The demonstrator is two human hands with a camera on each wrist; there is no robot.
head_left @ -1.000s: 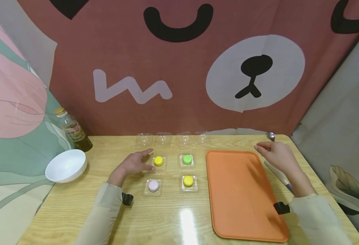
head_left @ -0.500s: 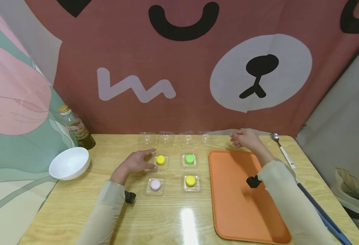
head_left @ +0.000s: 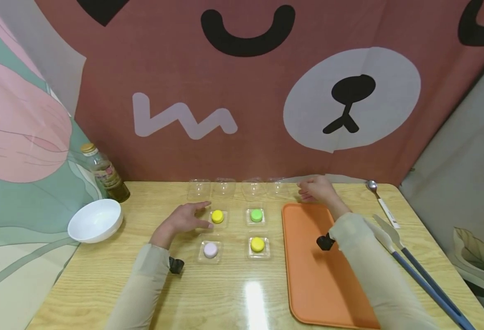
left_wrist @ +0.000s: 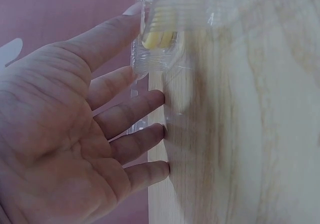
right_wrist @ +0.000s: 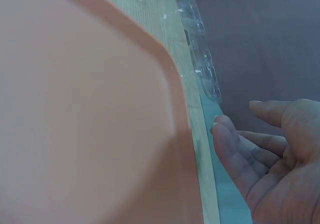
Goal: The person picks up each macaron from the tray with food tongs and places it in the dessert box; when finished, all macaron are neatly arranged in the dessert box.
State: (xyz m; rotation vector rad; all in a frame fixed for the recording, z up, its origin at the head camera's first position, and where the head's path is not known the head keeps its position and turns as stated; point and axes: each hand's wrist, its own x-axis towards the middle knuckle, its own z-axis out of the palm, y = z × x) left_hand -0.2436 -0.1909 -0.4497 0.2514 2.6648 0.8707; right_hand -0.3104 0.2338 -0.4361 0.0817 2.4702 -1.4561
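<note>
My left hand (head_left: 181, 217) lies beside a clear plastic tray (head_left: 224, 224) holding a yellow macaron (head_left: 217, 216). Thumb and forefinger are spread, their tips at the tray's edges; in the left wrist view the fingers are fairly straight, near the clear plastic (left_wrist: 150, 61). More small trays hold a green macaron (head_left: 256, 215), a second yellow macaron (head_left: 258, 244) and a lilac macaron (head_left: 210, 250). Over the far edge of the orange tray, my right hand (head_left: 319, 189) has loosely bent fingers with nothing between them. It is just right of a clear plastic lid (head_left: 277, 187).
Several clear lids (head_left: 199, 188) line the table's back edge. A white bowl (head_left: 96, 221) and an oil bottle (head_left: 110, 176) stand left. The orange serving tray (head_left: 308, 284) lies under my right arm; farther right are a spoon (head_left: 384, 207) and tongs (head_left: 423, 275).
My right hand has come left from near the spoon, over the orange tray's far edge, toward the lids. My left hand stays beside its tray; the head view has shifted slightly.
</note>
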